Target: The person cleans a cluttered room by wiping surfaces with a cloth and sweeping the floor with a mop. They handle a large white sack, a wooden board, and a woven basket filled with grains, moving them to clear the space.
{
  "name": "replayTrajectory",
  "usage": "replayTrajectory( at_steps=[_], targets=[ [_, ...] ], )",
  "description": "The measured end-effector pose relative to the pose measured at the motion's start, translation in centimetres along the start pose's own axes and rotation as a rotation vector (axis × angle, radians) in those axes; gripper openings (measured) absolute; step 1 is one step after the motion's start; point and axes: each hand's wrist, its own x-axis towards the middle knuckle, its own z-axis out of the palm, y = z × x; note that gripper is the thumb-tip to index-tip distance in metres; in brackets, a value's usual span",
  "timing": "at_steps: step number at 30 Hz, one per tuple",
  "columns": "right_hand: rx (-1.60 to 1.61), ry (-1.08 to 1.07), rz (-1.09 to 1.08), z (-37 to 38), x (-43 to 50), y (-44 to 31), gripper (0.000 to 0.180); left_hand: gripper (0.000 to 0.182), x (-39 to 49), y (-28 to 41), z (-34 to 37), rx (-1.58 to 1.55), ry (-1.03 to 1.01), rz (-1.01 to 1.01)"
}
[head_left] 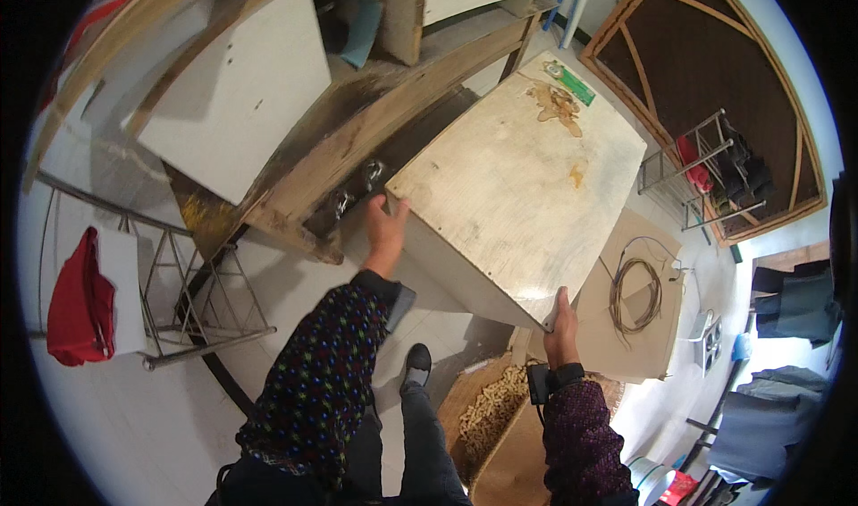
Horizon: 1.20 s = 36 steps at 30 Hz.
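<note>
A large pale plywood box (509,191) lies before me, its flat upper face stained brown near the far end, beside a green label. My left hand (387,228) grips its near left corner, thumb at the top edge. At the near right corner my right hand (562,328) holds the box, fingers along the side. The undersides of both hands' grips are hidden. A wooden bench frame (395,124) runs along the box's left side.
A cardboard sheet (603,311) with a coil of cable (635,296) lies right of the box. An open carton of small pale pieces (493,405) stands near my legs. Metal racks (208,291) with a red cloth (82,301) are at left. A wood-framed panel (724,97) leans at upper right.
</note>
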Motion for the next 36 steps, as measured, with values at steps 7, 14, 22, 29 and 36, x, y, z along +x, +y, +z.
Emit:
replayTrajectory(
  at_steps=[7, 14, 22, 29, 36],
  targets=[
    [0.151, -0.005, 0.119, 2.7, -4.6, 0.2, 0.072, 0.074, -8.4, -0.6, -3.6, -0.046, 0.117, 0.053],
    [0.081, -0.121, 0.146, 3.6, -11.4, 2.8, 0.054, 0.065, -1.3, 2.1, -9.7, 0.273, -0.154, 0.274],
    [0.085, -0.038, 0.196, 3.4, -19.3, 6.1, 0.061, 0.047, -4.3, -1.8, -13.1, 0.199, -0.212, 0.365],
    [0.191, 0.126, 0.31, 3.4, -27.8, 10.4, 0.071, 0.039, -12.5, -5.7, -21.4, 0.118, -0.086, 0.324],
    [-0.026, -0.048, 0.302, 1.8, -36.6, 15.7, 0.056, 0.038, -19.1, -9.6, -30.5, 0.067, -0.062, 0.23]
  ],
)
